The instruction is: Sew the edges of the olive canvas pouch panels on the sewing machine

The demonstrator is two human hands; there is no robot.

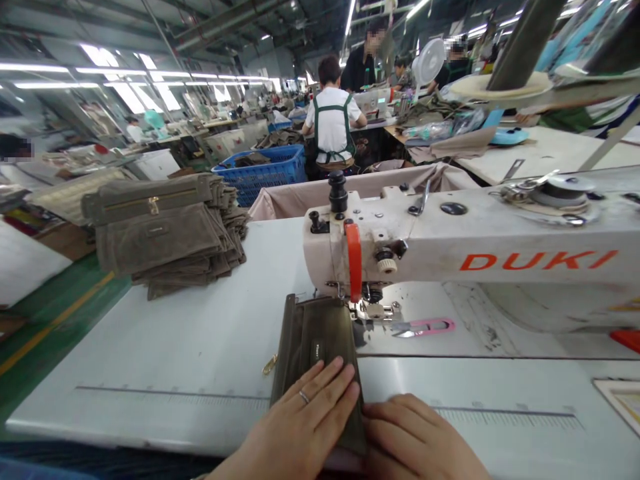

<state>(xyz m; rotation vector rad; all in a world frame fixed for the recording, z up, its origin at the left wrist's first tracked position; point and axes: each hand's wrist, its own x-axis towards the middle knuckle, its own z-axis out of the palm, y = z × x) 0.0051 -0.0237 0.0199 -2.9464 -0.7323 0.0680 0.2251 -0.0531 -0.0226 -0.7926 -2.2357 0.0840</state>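
Note:
An olive-brown fabric pouch piece [325, 327] lies under the head of a white sewing machine [410, 233], its right edge at the presser foot [373, 310]. A small label shows on its face, and a gold zipper pull [270, 364] sticks out at its left. My left hand [315, 413] rests flat on the piece with fingers stretched out, a ring on one of them. At the piece's lower right edge, my right hand [415, 433] has its fingers curled together against the fabric; the fingertips are partly hidden.
Pink-handled thread snips [425, 327] lie right of the presser foot. A stack of similar olive pouches [170, 233] sits at the table's back left. Behind are a blue plastic basket [270, 167] and a person in a white shirt [331, 127]. Printed rulers [175, 395] run along the table's front.

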